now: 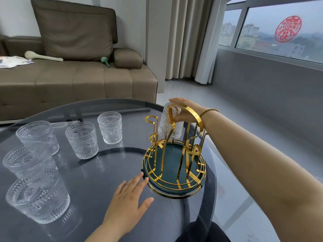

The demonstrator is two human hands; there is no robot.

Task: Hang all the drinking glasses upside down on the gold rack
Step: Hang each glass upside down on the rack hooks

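Observation:
The gold rack point(174, 165) stands on a round green tray near the right edge of a dark glass table point(108, 172). My right hand point(187, 110) is shut on an upside-down embossed clear glass point(168, 125) at the rack's far side, over one of its prongs. My left hand point(129, 199) lies flat and open on the table, fingertips touching the tray's front-left rim. Several more clear embossed glasses stand upright on the left: one farthest back point(110, 127), one beside it point(82, 139), and others nearer me point(37, 196).
The table's right edge runs close beside the rack. A brown sofa point(78, 75) stands behind the table with cushions and small items on it. Curtains and a large window fill the right side.

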